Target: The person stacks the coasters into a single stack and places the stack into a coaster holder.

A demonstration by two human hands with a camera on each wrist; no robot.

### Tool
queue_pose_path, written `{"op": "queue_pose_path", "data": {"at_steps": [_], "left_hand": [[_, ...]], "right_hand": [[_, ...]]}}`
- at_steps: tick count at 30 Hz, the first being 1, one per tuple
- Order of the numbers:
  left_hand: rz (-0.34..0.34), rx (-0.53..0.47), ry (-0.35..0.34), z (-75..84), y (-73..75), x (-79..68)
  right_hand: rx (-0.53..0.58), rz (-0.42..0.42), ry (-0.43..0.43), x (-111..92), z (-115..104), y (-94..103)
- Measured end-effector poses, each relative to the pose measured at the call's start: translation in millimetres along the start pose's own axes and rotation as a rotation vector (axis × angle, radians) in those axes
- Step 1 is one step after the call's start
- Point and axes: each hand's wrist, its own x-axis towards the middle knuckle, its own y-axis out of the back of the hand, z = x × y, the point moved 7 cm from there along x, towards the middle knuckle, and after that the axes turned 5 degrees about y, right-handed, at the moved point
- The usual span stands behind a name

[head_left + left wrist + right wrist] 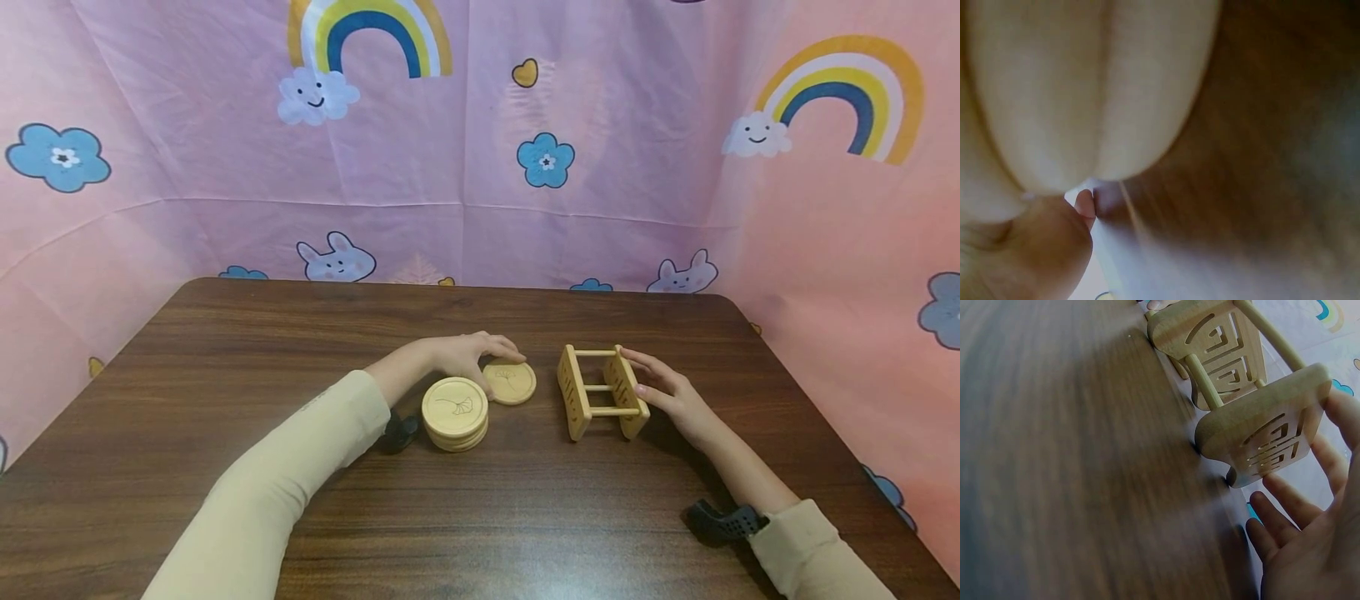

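Item: dark strap (397, 433), partly hidden, at the left wrist, well left of the rack.

Item: stack of round coasters (453, 408), pale wood, left of the rack; the top one bears a leaf drawing. We judge the pieces light, stiff and rather smooth, best lifted one by one by the rim.

Item: left hand (472, 354), between stack and rack, fingers curled at the loose coaster's far rim and thumb at its near left rim, grasping it; how firmly we cannot tell.

Item: loose coaster (512, 383), just left of the rack, apart from it.

Item: rack (597, 387), two cut-out side panels joined by rods, on the table (450, 525). We expect it to be light and rigid, liable to slide; we would hold a panel, sparing the thin rods.

Item: right hand (678, 404), at the rack's right, fingers fairly straight, tips touching the right panel, not clenched.

Margins: the table's right edge is well apart from the rack, and the cloth (600, 225) rises beyond the far edge. We find room to move on the rack's near side.
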Motion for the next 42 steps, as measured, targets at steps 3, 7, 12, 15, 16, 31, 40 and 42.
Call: {"op": "queue_pose_path", "data": {"at_steps": [3, 7, 12, 15, 16, 31, 40, 42], "left_hand": [[-0.001, 0.009, 0.008, 0.6, 1.1, 0.9], [0.006, 0.020, 0.015, 2.1, 2.9, 1.5], [0.027, 0.024, -0.005, 5.8, 4.5, 0.8], [0.050, 0.039, -0.011, 6.9, 5.6, -0.2], [0.057, 0.043, -0.010, 6.5, 5.8, -0.2], [0.143, 0.065, -0.036, 3.0, 9.8, -3.8], [0.217, -0.012, -0.014, -0.3, 17.6, -10.6], [0.236, -0.047, -0.022, -0.4, 19.6, -13.0]], "right_hand": [[0.001, 0.002, 0.002, 0.2, -0.6, 0.9], [0.002, 0.003, 0.012, 0.8, -1.8, 1.3], [0.003, 0.003, 0.020, 0.8, 0.0, 1.4], [0.002, 0.004, 0.021, 1.1, 0.7, 1.4], [0.000, 0.005, 0.021, 1.4, 0.4, 1.4], [-0.040, 0.019, 0.014, 0.3, -0.2, 2.4], [-0.028, 0.014, 0.014, 0.3, 0.0, 1.1], [-0.017, 0.013, 0.015, -0.1, 0.5, 0.6]]}}
